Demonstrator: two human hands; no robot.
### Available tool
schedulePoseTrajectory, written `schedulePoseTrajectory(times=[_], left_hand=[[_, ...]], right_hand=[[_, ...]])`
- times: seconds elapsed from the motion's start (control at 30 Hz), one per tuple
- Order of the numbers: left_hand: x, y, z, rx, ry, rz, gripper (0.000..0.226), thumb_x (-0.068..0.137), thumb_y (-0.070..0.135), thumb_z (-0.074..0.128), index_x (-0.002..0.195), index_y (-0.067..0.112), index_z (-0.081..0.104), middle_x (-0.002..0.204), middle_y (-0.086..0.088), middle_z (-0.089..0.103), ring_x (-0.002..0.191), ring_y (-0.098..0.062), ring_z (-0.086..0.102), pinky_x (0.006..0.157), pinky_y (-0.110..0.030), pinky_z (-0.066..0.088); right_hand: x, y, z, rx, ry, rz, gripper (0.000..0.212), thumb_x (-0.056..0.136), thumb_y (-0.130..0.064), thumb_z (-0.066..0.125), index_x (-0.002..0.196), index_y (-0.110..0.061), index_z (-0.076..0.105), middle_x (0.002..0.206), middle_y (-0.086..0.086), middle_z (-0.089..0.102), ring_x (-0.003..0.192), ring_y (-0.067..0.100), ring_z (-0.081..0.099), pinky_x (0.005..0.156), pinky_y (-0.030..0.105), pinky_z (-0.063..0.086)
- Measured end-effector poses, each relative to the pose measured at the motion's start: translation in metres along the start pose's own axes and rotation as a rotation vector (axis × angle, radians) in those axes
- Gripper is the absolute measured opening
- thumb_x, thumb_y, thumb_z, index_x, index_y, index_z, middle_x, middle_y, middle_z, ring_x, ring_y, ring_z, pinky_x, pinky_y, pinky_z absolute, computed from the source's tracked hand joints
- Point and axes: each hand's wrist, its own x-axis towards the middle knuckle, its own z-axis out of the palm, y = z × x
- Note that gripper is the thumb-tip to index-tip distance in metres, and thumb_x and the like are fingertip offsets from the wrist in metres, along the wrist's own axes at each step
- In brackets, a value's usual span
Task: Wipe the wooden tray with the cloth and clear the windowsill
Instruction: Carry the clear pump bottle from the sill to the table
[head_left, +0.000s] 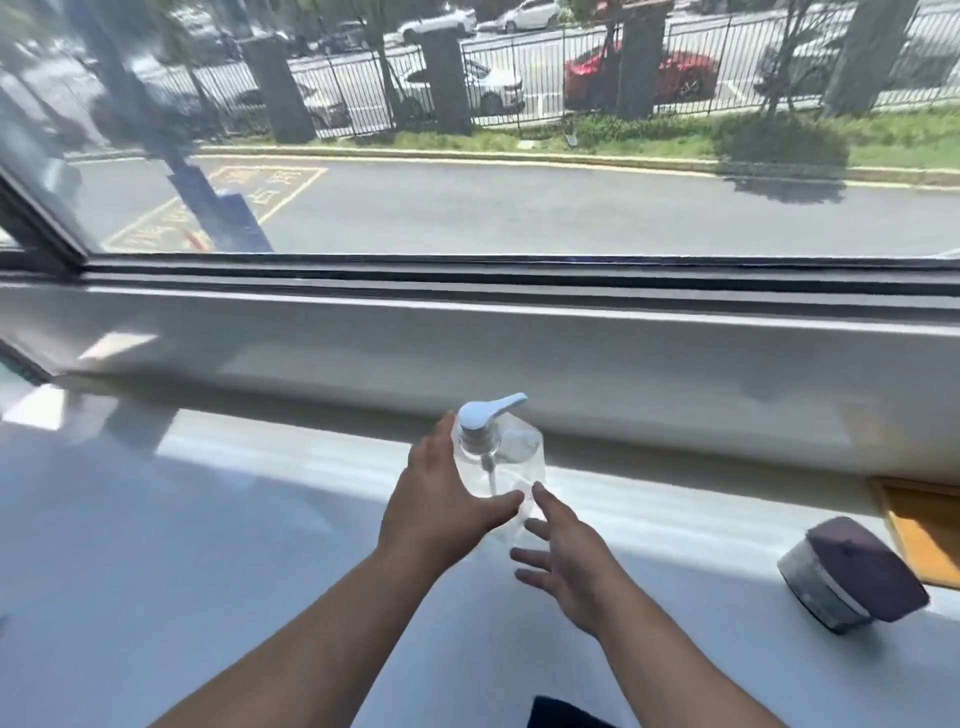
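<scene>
A clear plastic pump bottle (511, 457) with a pale blue pump head stands upright on the white windowsill (208, 519), near the wall below the window. My left hand (441, 499) wraps the bottle's left side, thumb across its front. My right hand (566, 556) hovers just right of the bottle's base, fingers spread, holding nothing; its fingertip is close to the bottle. A corner of the wooden tray (924, 530) shows at the right edge. A dark cloth-like patch (561, 717) peeks in at the bottom edge; what it is I cannot tell.
A small round container with a dark purple lid (852, 577) lies tilted on the sill, just left of the tray. The window frame (467, 275) and a white ledge run behind the bottle. Outside are a road, a fence and parked cars.
</scene>
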Motion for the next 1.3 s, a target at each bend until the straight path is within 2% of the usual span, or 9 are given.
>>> schedulePoseTrajectory(times=[0.23, 0.3, 0.4, 0.57, 0.7, 0.83, 1.03, 1.23, 1.3], left_hand=[[-0.105, -0.105, -0.188, -0.046, 0.273, -0.078, 0.100, 0.058, 0.069, 0.077, 0.145, 0.057, 0.030, 0.136, 0.020, 0.047, 0.120, -0.005, 0.053, 0.085, -0.031, 0.054], [-0.151, -0.143, -0.237, -0.060, 0.354, -0.108, 0.093, 0.058, 0.070, 0.077, 0.137, 0.062, 0.027, 0.127, 0.026, 0.044, 0.109, 0.000, 0.050, 0.074, -0.020, 0.045], [-0.232, -0.206, -0.300, -0.077, 0.457, -0.198, 0.096, 0.058, 0.073, 0.076, 0.136, 0.062, 0.023, 0.128, 0.025, 0.041, 0.109, -0.001, 0.048, 0.072, -0.018, 0.040], [-0.365, -0.305, -0.377, -0.059, 0.599, -0.361, 0.115, 0.058, 0.079, 0.075, 0.155, 0.045, 0.022, 0.156, 0.007, 0.042, 0.137, -0.018, 0.049, 0.099, -0.036, 0.047], [-0.459, -0.368, -0.410, -0.033, 0.679, -0.477, 0.124, 0.060, 0.081, 0.074, 0.159, 0.039, 0.014, 0.160, 0.002, 0.037, 0.139, -0.021, 0.049, 0.094, -0.031, 0.040], [-0.539, -0.419, -0.432, -0.021, 0.736, -0.591, 0.124, 0.060, 0.082, 0.074, 0.159, 0.038, 0.014, 0.161, 0.003, 0.037, 0.139, -0.020, 0.049, 0.099, -0.034, 0.045], [-0.612, -0.486, -0.457, -0.034, 0.827, -0.699, 0.119, 0.056, 0.087, 0.071, 0.154, 0.044, 0.018, 0.154, 0.006, 0.042, 0.131, -0.016, 0.053, 0.088, -0.030, 0.041], [-0.638, -0.548, -0.473, -0.108, 0.926, -0.742, 0.086, 0.051, 0.084, 0.074, 0.121, 0.073, 0.025, 0.120, 0.038, 0.047, 0.110, 0.000, 0.052, 0.070, -0.017, 0.039], [-0.637, -0.572, -0.480, -0.106, 0.915, -0.810, 0.087, 0.051, 0.085, 0.072, 0.121, 0.074, 0.021, 0.115, 0.036, 0.044, 0.101, -0.003, 0.052, 0.064, -0.016, 0.037]], right_hand=[[-0.077, 0.031, 0.191, -0.223, -0.296, -0.050, 0.060, 0.089, -0.063, 0.068, 0.139, -0.036, 0.050, 0.138, 0.006, 0.057, 0.108, 0.033, 0.072, 0.088, 0.045, 0.061], [-0.105, 0.056, 0.245, -0.293, -0.375, -0.055, 0.064, 0.089, -0.062, 0.069, 0.142, -0.033, 0.050, 0.136, 0.007, 0.059, 0.108, 0.035, 0.072, 0.085, 0.044, 0.062], [-0.155, 0.105, 0.322, -0.404, -0.471, -0.043, 0.070, 0.087, -0.063, 0.071, 0.145, -0.032, 0.051, 0.133, 0.010, 0.061, 0.106, 0.036, 0.074, 0.080, 0.043, 0.063], [-0.238, 0.203, 0.439, -0.545, -0.619, -0.038, 0.071, 0.090, -0.059, 0.069, 0.149, -0.028, 0.044, 0.136, 0.016, 0.057, 0.109, 0.040, 0.071, 0.085, 0.048, 0.062], [-0.296, 0.284, 0.509, -0.632, -0.716, -0.006, 0.071, 0.093, -0.057, 0.067, 0.152, -0.029, 0.042, 0.145, 0.020, 0.052, 0.110, 0.041, 0.070, 0.092, 0.051, 0.060], [-0.341, 0.353, 0.558, -0.713, -0.800, 0.047, 0.069, 0.093, -0.057, 0.067, 0.151, -0.028, 0.043, 0.139, 0.019, 0.053, 0.108, 0.040, 0.070, 0.089, 0.049, 0.061], [-0.378, 0.431, 0.622, -0.822, -0.885, 0.099, 0.053, 0.094, -0.060, 0.062, 0.135, -0.029, 0.049, 0.133, 0.015, 0.057, 0.105, 0.037, 0.072, 0.089, 0.048, 0.062], [-0.366, 0.486, 0.687, -0.925, -0.957, 0.166, 0.056, 0.092, -0.062, 0.062, 0.135, -0.028, 0.052, 0.128, 0.013, 0.059, 0.103, 0.034, 0.074, 0.083, 0.044, 0.063], [-0.353, 0.507, 0.713, -0.949, -0.965, 0.208, 0.058, 0.092, -0.062, 0.062, 0.137, -0.027, 0.052, 0.129, 0.013, 0.059, 0.103, 0.034, 0.075, 0.081, 0.043, 0.063]])
